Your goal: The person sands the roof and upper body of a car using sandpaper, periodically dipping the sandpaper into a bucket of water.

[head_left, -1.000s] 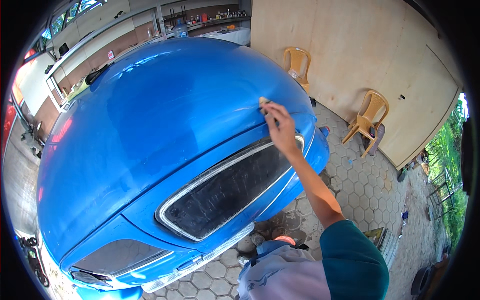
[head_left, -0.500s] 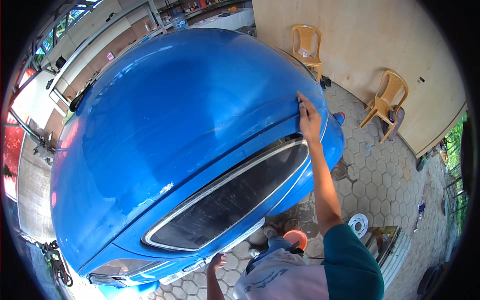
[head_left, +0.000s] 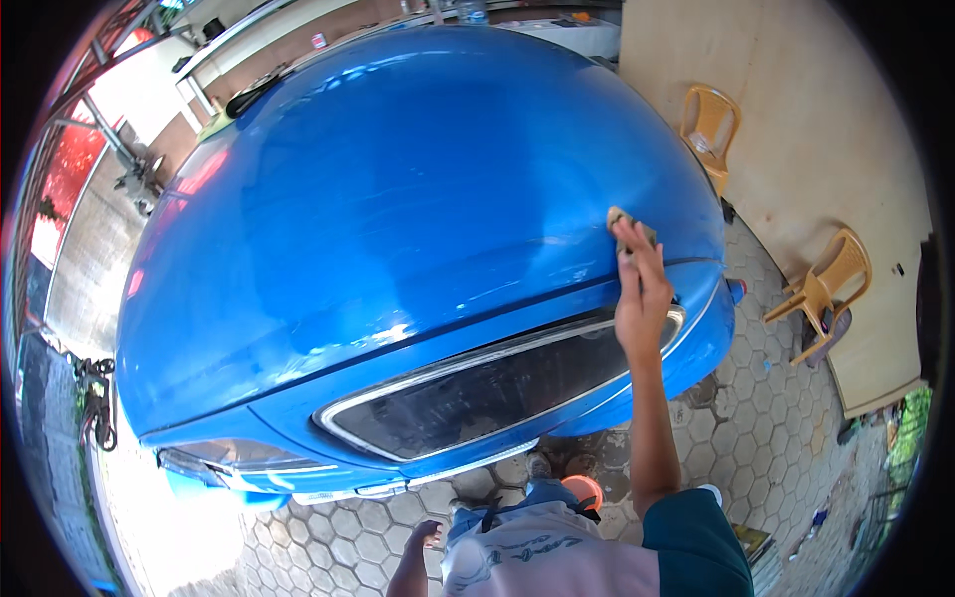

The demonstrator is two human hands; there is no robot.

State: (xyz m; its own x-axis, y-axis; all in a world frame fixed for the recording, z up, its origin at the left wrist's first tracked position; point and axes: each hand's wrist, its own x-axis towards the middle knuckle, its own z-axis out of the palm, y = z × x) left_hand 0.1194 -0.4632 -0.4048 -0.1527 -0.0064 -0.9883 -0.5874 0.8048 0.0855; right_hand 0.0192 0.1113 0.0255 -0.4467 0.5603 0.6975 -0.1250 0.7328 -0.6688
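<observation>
My right hand presses a small tan and dark pad onto the blue car roof, near the roof's right end and just above the side seam. Its fingers lie over the pad, so much of the pad is hidden, and its exact kind is unclear. The roof is glossy, with pale streaks and scuffs along the near side. Below the right wrist runs the dark side window in its light trim. My left hand hangs low beside my body, away from the car, its fingers loosely apart with nothing visible in them.
An orange bucket stands on the hexagonal paving by my feet. Two yellow plastic chairs stand by the plywood wall at the right. A cluttered counter lies behind the car.
The view has shifted, so the car sits farther right. My right hand now shows the pad under its fingers, a little inward on the roof. My left hand has come away from the car's side.
</observation>
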